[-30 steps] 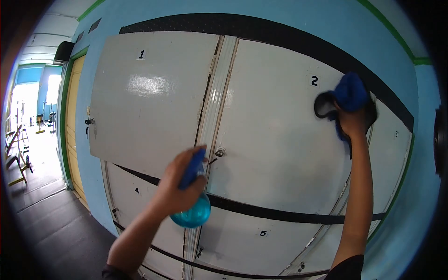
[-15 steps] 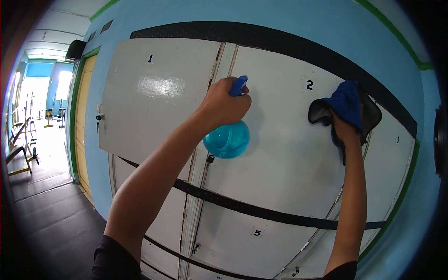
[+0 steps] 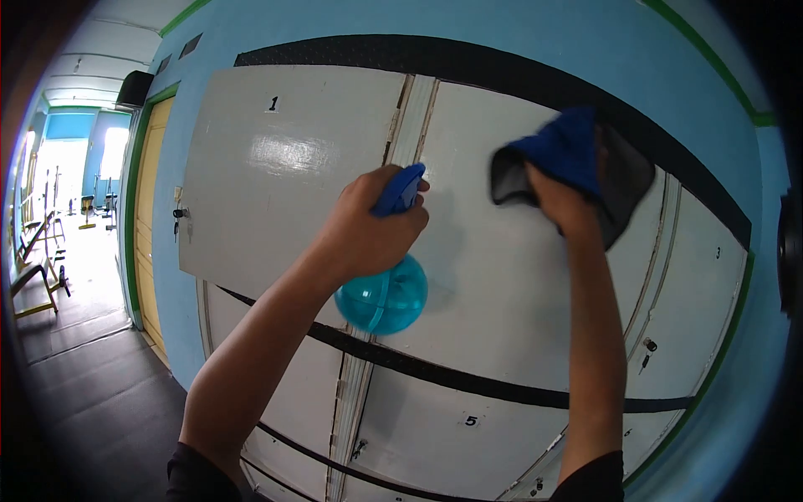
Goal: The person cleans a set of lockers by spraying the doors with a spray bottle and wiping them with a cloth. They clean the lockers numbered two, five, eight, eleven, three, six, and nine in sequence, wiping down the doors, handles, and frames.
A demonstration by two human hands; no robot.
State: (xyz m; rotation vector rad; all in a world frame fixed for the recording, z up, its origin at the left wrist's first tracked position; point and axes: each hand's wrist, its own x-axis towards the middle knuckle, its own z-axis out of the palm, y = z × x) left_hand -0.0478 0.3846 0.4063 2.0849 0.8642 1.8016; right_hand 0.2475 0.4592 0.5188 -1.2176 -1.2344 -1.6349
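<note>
Wiping: a person's right hand (image 3: 562, 201) presses a blue-and-grey cloth (image 3: 577, 163) flat against the upper part of a white locker door (image 3: 502, 276), close under the black band along the top of the bank.
Right hand: fingers closed into the bunched cloth, palm pushing it to the panel; the fingertips are hidden by the fabric.
Left hand: the left hand (image 3: 368, 230) is wrapped around the neck of a teal spray bottle (image 3: 383, 293), fingers curled over its blue trigger head (image 3: 399, 191); whether the trigger is squeezed cannot be told.
Bottle: held in the air in front of the seam between door 1 (image 3: 276, 192) and the door being wiped, round body hanging below the fist, nozzle toward the panel.
Cloth: one grey flap hangs loose to the right of the hand, not in contact with the door as far as can be seen.
Doing it well: judged from this view, an even palm pressure with overlapping passes would serve best; folding the loose flap under would put more cloth on the paint; the bottle is best kept clear of the wiping arm's path.
Surroundings: lower lockers, one marked 5 (image 3: 471, 421), a blue wall (image 3: 502, 33), and a bright doorway (image 3: 50, 192) at far left.
</note>
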